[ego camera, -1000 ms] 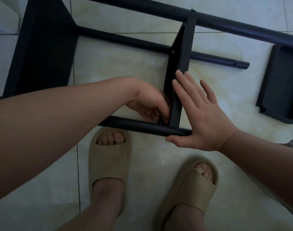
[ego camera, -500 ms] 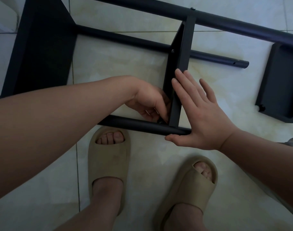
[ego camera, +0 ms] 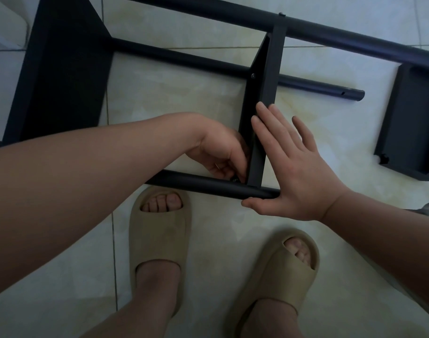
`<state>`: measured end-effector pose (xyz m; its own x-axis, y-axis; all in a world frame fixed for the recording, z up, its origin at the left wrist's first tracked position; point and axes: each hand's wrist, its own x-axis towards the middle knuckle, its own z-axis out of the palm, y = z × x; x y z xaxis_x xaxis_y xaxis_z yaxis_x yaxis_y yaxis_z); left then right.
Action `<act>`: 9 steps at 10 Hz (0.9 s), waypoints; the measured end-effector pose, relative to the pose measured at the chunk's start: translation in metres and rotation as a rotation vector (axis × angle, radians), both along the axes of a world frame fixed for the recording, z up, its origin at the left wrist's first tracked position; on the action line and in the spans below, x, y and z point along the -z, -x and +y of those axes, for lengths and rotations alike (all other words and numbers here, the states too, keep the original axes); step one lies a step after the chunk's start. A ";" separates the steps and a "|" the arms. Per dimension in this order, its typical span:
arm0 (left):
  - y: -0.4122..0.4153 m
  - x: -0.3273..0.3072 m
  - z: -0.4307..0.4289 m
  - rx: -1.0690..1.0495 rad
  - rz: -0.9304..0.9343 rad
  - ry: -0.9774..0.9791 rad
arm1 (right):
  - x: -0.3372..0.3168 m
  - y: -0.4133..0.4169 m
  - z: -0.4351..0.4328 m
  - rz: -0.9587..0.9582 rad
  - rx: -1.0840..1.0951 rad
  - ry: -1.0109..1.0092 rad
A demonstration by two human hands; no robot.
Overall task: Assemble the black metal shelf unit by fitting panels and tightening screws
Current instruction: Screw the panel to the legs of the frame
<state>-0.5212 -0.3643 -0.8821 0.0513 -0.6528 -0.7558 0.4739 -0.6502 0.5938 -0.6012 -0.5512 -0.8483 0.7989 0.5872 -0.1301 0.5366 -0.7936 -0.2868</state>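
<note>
The black metal shelf unit lies on its side on the tiled floor. Its middle panel (ego camera: 269, 69) stands on edge between a far tube (ego camera: 330, 32) and a near tube (ego camera: 196, 182). My right hand (ego camera: 296, 172) lies flat with straight fingers against the panel's right face, thumb under the end of the near tube. My left hand (ego camera: 223, 154) is curled at the panel's lower left corner, fingertips pinching a small dark screw (ego camera: 234, 179) where panel meets tube. A large panel (ego camera: 62, 76) closes the frame on the left.
A loose black panel (ego camera: 413, 128) lies on the floor at the right. A third tube (ego camera: 318, 87) ends free past the middle panel. My two feet in beige slippers (ego camera: 159, 230) stand just in front of the near tube.
Almost nothing has changed. Both hands stay at the same corner; the left fingers shift slightly at the screw.
</note>
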 end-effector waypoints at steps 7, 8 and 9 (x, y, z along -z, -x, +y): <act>0.001 -0.001 -0.001 0.024 -0.023 -0.093 | 0.001 0.000 0.000 -0.014 -0.004 -0.006; 0.001 -0.001 0.000 0.020 -0.018 -0.080 | 0.001 0.000 0.000 -0.012 -0.003 -0.006; 0.001 -0.001 0.000 0.005 -0.020 -0.070 | 0.000 0.000 0.000 -0.009 -0.002 -0.005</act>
